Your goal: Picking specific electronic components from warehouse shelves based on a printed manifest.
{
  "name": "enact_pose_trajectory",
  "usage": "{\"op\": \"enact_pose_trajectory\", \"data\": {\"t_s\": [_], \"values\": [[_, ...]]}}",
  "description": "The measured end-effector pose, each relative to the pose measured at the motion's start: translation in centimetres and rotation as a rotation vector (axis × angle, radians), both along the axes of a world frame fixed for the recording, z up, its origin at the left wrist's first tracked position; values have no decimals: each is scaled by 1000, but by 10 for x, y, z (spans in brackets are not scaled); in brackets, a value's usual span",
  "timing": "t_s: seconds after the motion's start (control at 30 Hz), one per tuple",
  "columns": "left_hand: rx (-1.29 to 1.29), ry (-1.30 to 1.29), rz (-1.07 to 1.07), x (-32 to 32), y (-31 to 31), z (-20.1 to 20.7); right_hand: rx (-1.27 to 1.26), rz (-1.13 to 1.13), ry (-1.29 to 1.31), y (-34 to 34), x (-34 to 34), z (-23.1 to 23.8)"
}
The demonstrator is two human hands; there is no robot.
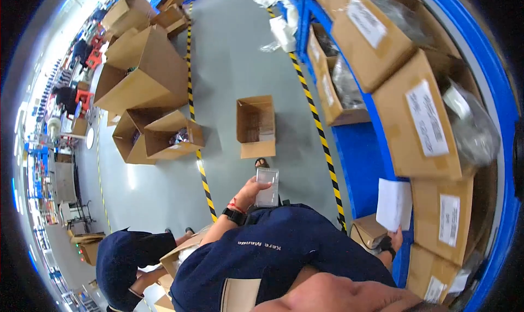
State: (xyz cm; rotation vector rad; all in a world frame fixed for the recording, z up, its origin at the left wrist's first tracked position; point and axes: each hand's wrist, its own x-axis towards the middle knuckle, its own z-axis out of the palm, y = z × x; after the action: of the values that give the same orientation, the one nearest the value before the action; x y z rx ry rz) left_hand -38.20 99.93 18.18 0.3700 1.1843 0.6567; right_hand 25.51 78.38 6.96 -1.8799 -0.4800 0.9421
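My left hand [252, 193] is closed around a flat, clear plastic case [267, 176] in front of my body, with the thumb lying over its top face. What the case contains, if anything, is too faint to make out. Off to the right, beside the shelf, my right hand [397, 239] grips the lower edge of a white sheet of paper [394, 203]. Beside that hand is a small brown carton [370, 229] with a dark cord or strap. An open cardboard box [256, 99] stands on the floor ahead of my foot [262, 162].
A blue rack [353, 164] on the right holds several labelled cartons [426, 121] with clear bags. Open cardboard boxes [164, 74] stand left of the striped floor tape [203, 176]. At lower left a co-worker [125, 260] bends over a carton. White wrapping [283, 33] lies far ahead.
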Motion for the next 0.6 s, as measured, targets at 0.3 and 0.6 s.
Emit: {"op": "enact_pose_trajectory", "data": {"t_s": [0.3,0.6], "values": [[-253,8,198,-102,81,-73,-523,94,-14,91,-175,30],[-245,4,373,-96,158,-106,-341,1215,-579,407,-279,-19]]}}
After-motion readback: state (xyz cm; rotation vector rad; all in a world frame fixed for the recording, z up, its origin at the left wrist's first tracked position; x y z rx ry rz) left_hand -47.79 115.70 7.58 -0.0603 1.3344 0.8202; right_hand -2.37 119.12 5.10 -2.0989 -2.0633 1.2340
